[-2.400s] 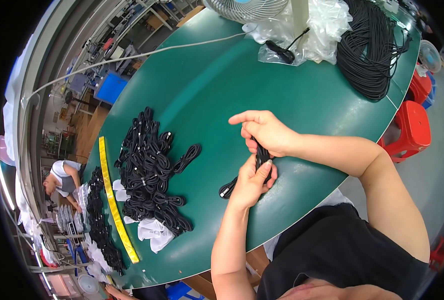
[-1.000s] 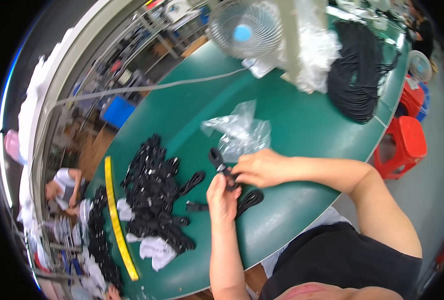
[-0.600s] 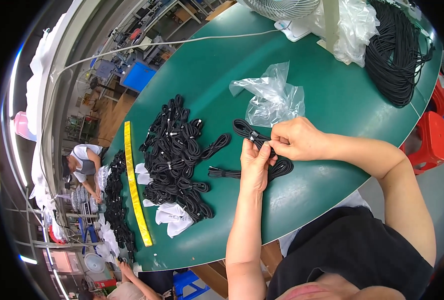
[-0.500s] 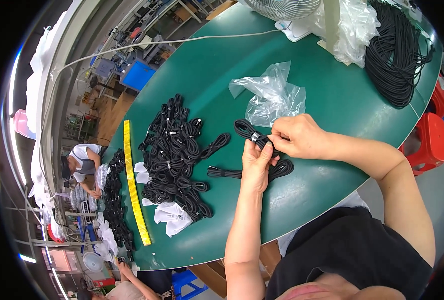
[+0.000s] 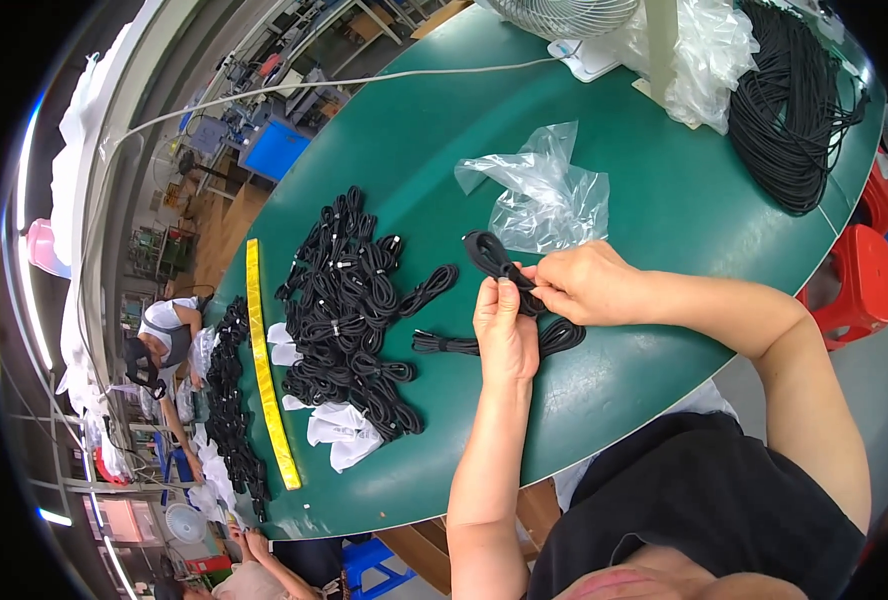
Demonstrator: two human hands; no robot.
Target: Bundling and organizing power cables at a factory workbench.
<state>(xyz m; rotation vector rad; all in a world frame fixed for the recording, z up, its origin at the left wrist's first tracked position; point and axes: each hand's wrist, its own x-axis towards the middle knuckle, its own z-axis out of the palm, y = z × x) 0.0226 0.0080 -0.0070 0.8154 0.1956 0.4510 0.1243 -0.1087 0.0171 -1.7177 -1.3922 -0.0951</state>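
Observation:
A black coiled cable [image 5: 487, 255] is held up over the green table [image 5: 404, 130] between both hands. My left hand [image 5: 507, 330] is closed on the coil from below, its thumb pressed to the near side. Fingers of my right hand [image 5: 582, 283] pinch the cable's middle; whatever small part they grip there is hidden. Just beneath my hands another bundled cable [image 5: 447, 343] lies on the table, partly covered by the left hand. One more small coil [image 5: 430, 290] rests to the left, beside a big pile of black coiled cables [image 5: 349, 300].
A crumpled clear plastic bag [image 5: 549, 200] lies beyond my hands. At the far right sit a large heap of loose black cable [image 5: 789, 110] and a fan [image 5: 569, 15]. Yellow tape [image 5: 272, 370] runs along the left, with white bags [image 5: 344, 435] nearby. Co-workers [image 5: 169, 335] work further left.
The coil has turned in my hands, and the silvery connector seen on it before no longer shows. My right hand has dropped slightly. A co-worker at the left has leaned and stretched out an arm.

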